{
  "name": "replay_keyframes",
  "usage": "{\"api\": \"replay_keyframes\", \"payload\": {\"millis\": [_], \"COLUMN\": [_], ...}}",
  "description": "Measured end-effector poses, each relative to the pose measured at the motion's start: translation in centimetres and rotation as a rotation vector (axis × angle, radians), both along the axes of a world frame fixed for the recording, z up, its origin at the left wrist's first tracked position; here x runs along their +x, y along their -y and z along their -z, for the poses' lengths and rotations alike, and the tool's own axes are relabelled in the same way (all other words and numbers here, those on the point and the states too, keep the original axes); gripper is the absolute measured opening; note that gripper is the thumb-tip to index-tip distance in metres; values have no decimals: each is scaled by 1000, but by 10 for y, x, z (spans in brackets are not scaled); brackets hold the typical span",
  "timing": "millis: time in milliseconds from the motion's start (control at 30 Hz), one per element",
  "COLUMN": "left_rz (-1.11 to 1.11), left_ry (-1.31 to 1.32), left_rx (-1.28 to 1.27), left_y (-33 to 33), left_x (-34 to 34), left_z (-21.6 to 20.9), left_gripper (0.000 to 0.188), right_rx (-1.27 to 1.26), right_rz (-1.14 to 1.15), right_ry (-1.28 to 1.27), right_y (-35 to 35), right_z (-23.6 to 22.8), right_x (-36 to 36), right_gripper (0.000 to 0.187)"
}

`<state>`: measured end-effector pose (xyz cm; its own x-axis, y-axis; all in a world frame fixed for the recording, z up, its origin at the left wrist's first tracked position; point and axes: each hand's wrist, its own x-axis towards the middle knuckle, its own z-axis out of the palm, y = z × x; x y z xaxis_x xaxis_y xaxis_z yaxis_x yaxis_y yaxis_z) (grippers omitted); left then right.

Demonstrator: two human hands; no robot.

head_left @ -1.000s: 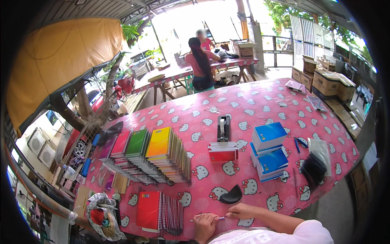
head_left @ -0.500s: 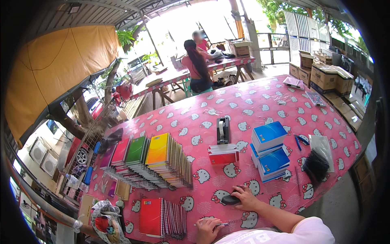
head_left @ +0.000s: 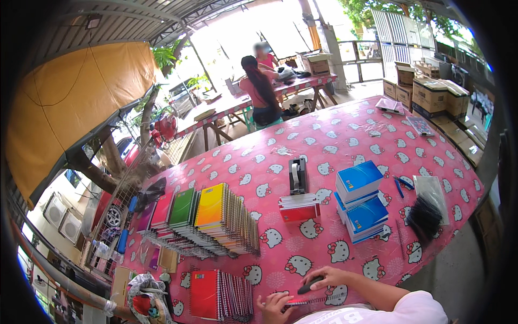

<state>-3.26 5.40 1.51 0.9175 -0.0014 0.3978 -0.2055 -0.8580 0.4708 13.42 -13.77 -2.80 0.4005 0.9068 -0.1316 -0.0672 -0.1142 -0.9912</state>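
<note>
Black oblong piece (head_left: 307, 287), prob. plastic, in R fingers (head_left: 314, 274)

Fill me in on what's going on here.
A right hand holds a black object near a spiral coil; the left hand is at the coil's left end. Red notebooks sit left of the hands, yellow notebooks beyond them, and blue books farther right. Two people are in the background.

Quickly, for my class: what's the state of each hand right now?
Left hand: at the thin red item; grip cannot be told.
Right hand: closed, holding the black curved piece.
</note>
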Motion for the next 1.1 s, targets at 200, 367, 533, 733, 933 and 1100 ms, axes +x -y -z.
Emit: {"api": "replay_keyframes", "payload": {"millis": [200, 367, 533, 733, 933, 1100], "left_rz": [32, 32, -19, 45, -26, -120], "left_ry": [-67, -53, -76, -49, -37, -19], "left_rx": [10, -35, 7, 15, -9, -61], "left_y": [-21, -20, -14, -2, -3, 4], "left_x": [-7, -7, -4, 0, 6, 9], "left_z": [20, 14, 10, -9, 20, 19], "left_gripper": [9, 10, 13, 18, 16, 21], "right_rx": [27, 225, -27, -431, -185, -71], "right_rz": [-119, -158, 189, 486, 57, 179], "right_ry": [28, -249, 527, 1271, 744, 835], "right_y": [-20, -23, -25, -7, -15, -25], "right_z": [6, -10, 24, 15, -24, -15], "right_x": [-20, -31, -17, 6, -27, -46], "right_gripper": [40, 42, 43, 39, 33, 18]}}
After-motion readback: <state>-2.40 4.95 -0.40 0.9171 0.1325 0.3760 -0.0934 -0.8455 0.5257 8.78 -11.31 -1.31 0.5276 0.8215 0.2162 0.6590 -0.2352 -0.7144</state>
